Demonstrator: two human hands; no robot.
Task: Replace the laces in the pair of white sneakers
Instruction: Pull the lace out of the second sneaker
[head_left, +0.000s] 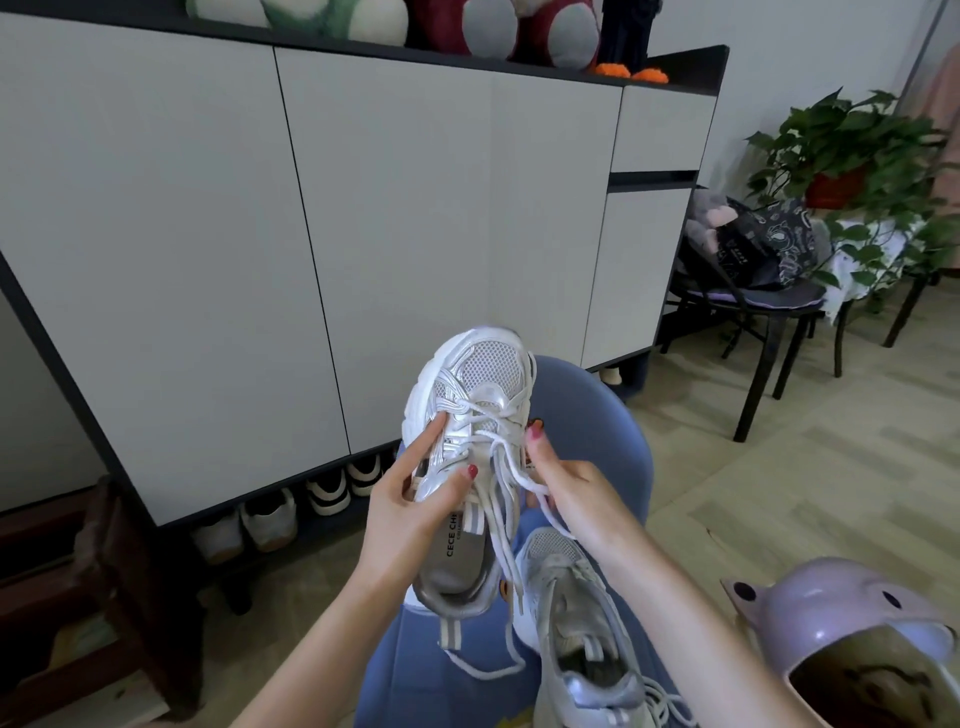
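Both hands holding up one white sneaker over a blue lap.

The left hand (410, 499) is gripping the raised sneaker (470, 415) by its side, while the right hand (563, 491) is pinching its loosened white lace (506, 470). The second sneaker (576, 618) is lying on the blue-clad lap (587, 415), just beside a lilac bin (852, 618).

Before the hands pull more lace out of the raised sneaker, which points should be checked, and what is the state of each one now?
1. Raised sneaker is held firmly: ok, left hand grips its side.
2. Lace is in the fingers: ok, right hand pinches it near the eyelets.
3. Lace is untied: ok, its loose ends hang down.
4. Lace is free of all eyelets: not ok, it is still threaded near the toe.
5. Second sneaker is secure: ok, it rests on the lap.
6. New laces are ready: cannot tell, none visible.
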